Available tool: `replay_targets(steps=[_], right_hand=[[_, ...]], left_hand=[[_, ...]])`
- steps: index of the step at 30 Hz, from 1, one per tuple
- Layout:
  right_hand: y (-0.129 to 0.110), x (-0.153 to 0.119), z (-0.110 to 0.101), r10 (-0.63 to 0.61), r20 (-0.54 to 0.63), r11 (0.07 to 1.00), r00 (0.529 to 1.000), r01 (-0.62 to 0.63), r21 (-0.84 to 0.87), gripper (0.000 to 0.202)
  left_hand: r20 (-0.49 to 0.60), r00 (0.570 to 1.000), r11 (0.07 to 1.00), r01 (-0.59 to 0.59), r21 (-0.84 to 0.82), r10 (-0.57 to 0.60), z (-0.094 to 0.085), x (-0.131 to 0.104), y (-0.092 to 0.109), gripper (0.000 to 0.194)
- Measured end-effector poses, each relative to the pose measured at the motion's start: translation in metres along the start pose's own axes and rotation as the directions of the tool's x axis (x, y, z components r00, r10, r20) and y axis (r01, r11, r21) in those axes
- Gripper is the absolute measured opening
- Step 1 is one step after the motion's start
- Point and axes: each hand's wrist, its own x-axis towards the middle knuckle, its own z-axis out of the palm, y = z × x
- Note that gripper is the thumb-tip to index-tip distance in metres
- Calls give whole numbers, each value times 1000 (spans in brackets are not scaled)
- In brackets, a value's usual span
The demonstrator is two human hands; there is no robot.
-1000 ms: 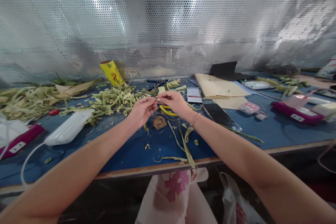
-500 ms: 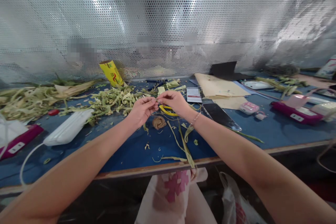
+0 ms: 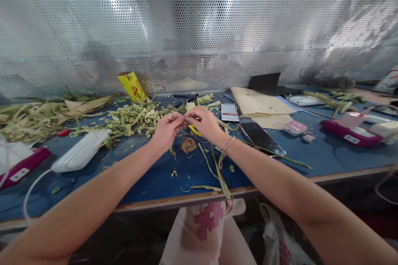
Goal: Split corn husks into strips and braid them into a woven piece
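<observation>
My left hand (image 3: 169, 129) and my right hand (image 3: 203, 121) meet above the blue table (image 3: 186, 174), fingertips pinched close together. What they pinch is too small to make out. Just below them lies a brown twine ball (image 3: 188, 145). Part of a yellow ring-shaped item (image 3: 195, 131) shows under my right hand. Pale green plant pieces (image 3: 137, 118) are heaped beside my left hand, and long leaf strips (image 3: 220, 174) reach the table's front edge.
A yellow tube (image 3: 132, 87) leans before the perforated metal screen (image 3: 199, 29). At left are a white device (image 3: 81, 151) and a magenta one (image 3: 26, 165). Rightward lie a white card (image 3: 230, 112), phone (image 3: 263, 137), brown paper (image 3: 264, 105), pink case (image 3: 294, 127) and another magenta device (image 3: 351, 133).
My right hand and wrist have shifted slightly left, covering more of the yellow item. My left hand has turned a little, and its fingertips remain near those of my right hand.
</observation>
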Motion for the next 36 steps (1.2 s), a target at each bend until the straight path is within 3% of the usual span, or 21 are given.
replay_targets(steps=[5, 18, 20, 23, 27, 31, 36], right_hand=[[-2, 1, 2, 46, -50, 998, 998, -44, 45, 6], [-1, 3, 7, 200, -47, 951, 979, -183, 250, 4], [0, 2, 6, 150, -44, 969, 988, -138, 205, 2], [2, 1, 3, -32, -2, 999, 999, 32, 24, 7], [6, 0, 1, -236, 16, 957, 972, 236, -168, 8], [9, 0, 1, -336, 27, 911, 941, 333, -242, 9], [10, 1, -1, -387, 125, 861, 914, 406, -306, 15]], left_hand=[[-63, 998, 999, -7, -40, 4, 0, 2, 0, 18], [-88, 996, 998, -13, -60, 8, 1, 1, 1, 28], [-104, 994, 997, 17, -79, -25, 1, 2, 2, 26], [-121, 989, 993, 67, -97, -79, 0, 2, 3, 21], [-96, 990, 991, 95, -95, -104, 0, 2, 3, 13], [-59, 994, 990, 90, -109, -97, 0, 2, 2, 10], [-30, 990, 978, 128, -167, -135, 2, 0, 4, 5]])
